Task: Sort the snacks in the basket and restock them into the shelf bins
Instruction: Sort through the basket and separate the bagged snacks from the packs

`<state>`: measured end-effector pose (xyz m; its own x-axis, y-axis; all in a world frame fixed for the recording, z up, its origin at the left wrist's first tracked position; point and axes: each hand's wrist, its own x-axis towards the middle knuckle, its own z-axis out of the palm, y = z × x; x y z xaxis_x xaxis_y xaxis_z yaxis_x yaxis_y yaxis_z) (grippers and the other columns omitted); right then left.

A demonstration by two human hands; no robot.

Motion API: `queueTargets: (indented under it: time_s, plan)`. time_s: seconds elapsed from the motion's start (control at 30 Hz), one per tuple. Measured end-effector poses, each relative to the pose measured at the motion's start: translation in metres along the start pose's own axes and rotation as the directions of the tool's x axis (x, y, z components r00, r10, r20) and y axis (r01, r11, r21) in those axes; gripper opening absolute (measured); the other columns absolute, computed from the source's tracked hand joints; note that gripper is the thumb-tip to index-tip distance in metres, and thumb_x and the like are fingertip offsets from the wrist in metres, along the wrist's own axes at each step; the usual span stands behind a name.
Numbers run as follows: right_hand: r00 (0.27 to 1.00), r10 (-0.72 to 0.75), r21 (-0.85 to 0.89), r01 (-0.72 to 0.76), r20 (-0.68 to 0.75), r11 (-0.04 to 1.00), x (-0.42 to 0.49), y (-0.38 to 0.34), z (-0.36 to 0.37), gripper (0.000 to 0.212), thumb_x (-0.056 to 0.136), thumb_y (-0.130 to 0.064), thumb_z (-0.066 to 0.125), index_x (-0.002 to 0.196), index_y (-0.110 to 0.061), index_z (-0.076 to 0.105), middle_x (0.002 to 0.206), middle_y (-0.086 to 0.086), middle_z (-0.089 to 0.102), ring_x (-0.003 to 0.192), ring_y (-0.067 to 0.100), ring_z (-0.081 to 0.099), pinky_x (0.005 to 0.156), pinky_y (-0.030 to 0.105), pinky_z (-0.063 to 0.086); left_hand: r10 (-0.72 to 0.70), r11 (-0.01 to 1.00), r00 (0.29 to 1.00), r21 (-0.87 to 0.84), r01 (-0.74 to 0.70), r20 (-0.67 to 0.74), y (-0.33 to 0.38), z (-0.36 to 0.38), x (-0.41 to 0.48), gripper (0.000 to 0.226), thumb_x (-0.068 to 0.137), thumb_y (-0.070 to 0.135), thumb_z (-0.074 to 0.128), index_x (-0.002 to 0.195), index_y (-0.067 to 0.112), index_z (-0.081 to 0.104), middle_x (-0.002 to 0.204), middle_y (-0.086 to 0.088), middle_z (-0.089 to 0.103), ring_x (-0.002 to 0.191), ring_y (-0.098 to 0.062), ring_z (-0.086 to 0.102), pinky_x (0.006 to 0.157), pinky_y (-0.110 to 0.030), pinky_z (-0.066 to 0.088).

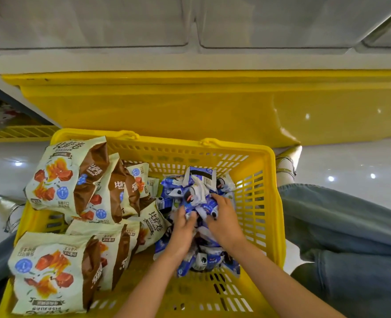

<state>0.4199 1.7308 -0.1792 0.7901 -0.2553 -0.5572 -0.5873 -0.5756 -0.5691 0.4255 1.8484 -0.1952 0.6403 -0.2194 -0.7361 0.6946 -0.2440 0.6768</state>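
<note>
Head view, looking down into a yellow slotted basket [268,180] that stands on the floor. Left half: cream-and-brown bags [59,177], on which I read 比萨卷 in large brown characters; a small line of Latin letters runs beneath, which I cannot make out for certain; each bag carries a round blue badge and pictures of orange-red rolls; the nearest ones lie upside down to me. Right half: a heap of small blue-and-white packets [199,187]; the topmost shows a barcode and a black strip; its other print is too small for me to read. The left hand [183,228] and right hand [224,216] are both in the heap, side by side; the fingers of each are curled round packets, gripping them. Beyond the basket: a glossy yellow shelf base [167,106], a white ledge [189,61] above it, and clear bins [98,21] at the top edge. Floor [350,166]: pale polished tile with spots of reflected light. Jeans [350,226] lie to the right of the basket; a silver pointed shoe [291,154] shows on each side.
</note>
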Motion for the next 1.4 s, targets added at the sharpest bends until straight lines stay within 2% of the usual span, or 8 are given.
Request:
queueTargets:
  time_s: [0.13, 0.3, 0.47, 0.73, 1.0, 1.13, 1.27, 1.4]
  plan:
    - [0.998, -0.018, -0.19, 0.029, 0.06, 0.981, 0.003, 0.009, -0.012, 0.05, 0.094, -0.013, 0.049, 0.142, -0.013, 0.033, 0.144, 0.007, 0.035, 0.128, 0.024, 0.041, 0.105, 0.032, 0.036, 0.198, 0.866, 0.975, 0.449, -0.222, 0.101, 0.006, 0.007, 0.007, 0.047, 0.1, 0.028, 0.037, 0.142, 0.013, 0.023, 0.147, -0.001, 0.024, 0.133, -0.019, 0.031, 0.098, -0.021, 0.029]
    - [0.997, -0.031, -0.401, 0.054, 0.064, 0.915, 0.001, 0.009, -0.02, 0.051, 0.098, -0.037, 0.041, 0.142, -0.014, 0.029, 0.143, 0.006, 0.035, 0.13, 0.025, 0.034, 0.106, 0.032, 0.03, 0.125, 0.656, 0.989, 0.742, -0.139, 0.075, -0.003, -0.02, -0.006, 0.075, 0.09, 0.041, 0.054, 0.148, 0.03, 0.008, 0.153, 0.008, 0.02, 0.135, -0.024, 0.032, 0.109, -0.046, 0.032]
    - [0.979, -0.204, -0.178, 0.202, 0.006, 0.963, -0.014, -0.009, -0.01, 0.072, 0.091, -0.032, 0.058, 0.148, -0.023, 0.014, 0.148, -0.001, 0.024, 0.134, 0.018, 0.031, 0.106, 0.027, 0.033, -0.047, 0.696, 0.998, 0.718, 0.004, 0.04, -0.027, -0.052, -0.031, 0.068, 0.083, 0.029, 0.065, 0.139, 0.017, 0.028, 0.14, -0.005, 0.036, 0.131, -0.022, 0.033, 0.111, -0.039, 0.029]
    - [0.959, -0.185, -0.5, 0.27, 0.214, 0.823, 0.006, -0.038, 0.011, 0.06, 0.097, -0.038, 0.046, 0.147, -0.019, 0.02, 0.144, 0.008, 0.03, 0.131, 0.027, 0.035, 0.108, 0.036, 0.035, -0.125, 0.497, 0.991, 0.868, 0.021, 0.048, -0.017, -0.063, -0.034, 0.032, 0.088, 0.024, 0.062, 0.117, 0.013, 0.059, 0.12, -0.006, 0.057, 0.106, -0.018, 0.056, 0.08, -0.02, 0.04]
    - [0.961, -0.278, -0.291, 0.266, 0.001, 0.919, 0.003, -0.036, -0.014, 0.043, 0.094, -0.033, 0.052, 0.131, -0.023, 0.034, 0.127, 0.003, 0.041, 0.077, 0.015, 0.059, 0.061, 0.026, 0.053, 0.19, 0.858, 0.981, 0.494, -0.14, -0.051, 0.002, -0.067, -0.044, 0.012, 0.093, 0.02, 0.052, 0.087, 0.03, 0.052, 0.08, 0.008, 0.058, 0.059, 0.003, 0.053, 0.05, -0.008, 0.04]
    - [0.947, -0.244, -0.322, 0.169, -0.209, 0.931, 0.0, -0.011, -0.048, 0.042, 0.093, -0.032, 0.053, 0.128, -0.015, 0.037, 0.124, 0.005, 0.046, 0.098, 0.016, 0.053, 0.076, 0.024, 0.047, 0.313, 0.91, 0.941, 0.323, -0.259, -0.128, 0.022, -0.033, -0.038, 0.018, 0.093, 0.018, 0.052, 0.092, 0.034, 0.044, 0.082, 0.011, 0.056, 0.067, 0.017, 0.055, 0.056, -0.001, 0.041]
    - [0.988, -0.056, -0.623, 0.135, 0.144, 0.77, 0.002, -0.009, -0.056, 0.036, 0.1, -0.036, 0.036, 0.127, -0.012, 0.043, 0.127, 0.008, 0.049, 0.111, 0.024, 0.053, 0.084, 0.033, 0.048, 0.208, 0.868, 0.973, 0.441, -0.23, 0.099, 0.024, 0.001, -0.028, 0.024, 0.095, 0.019, 0.051, 0.117, 0.019, 0.043, 0.115, -0.001, 0.054, 0.086, -0.007, 0.058, 0.072, -0.013, 0.046]
    - [0.976, -0.199, -0.62, 0.209, 0.087, 0.756, 0.001, -0.027, -0.051, 0.036, 0.101, -0.034, 0.032, 0.131, -0.018, 0.044, 0.13, 0.003, 0.05, 0.114, 0.022, 0.053, 0.086, 0.031, 0.045, 0.323, 0.659, 0.935, 0.674, -0.332, 0.145, 0.039, -0.01, -0.044, 0.041, 0.097, 0.024, 0.046, 0.136, 0.021, 0.035, 0.135, 0.003, 0.039, 0.123, -0.013, 0.041, 0.1, -0.024, 0.037]
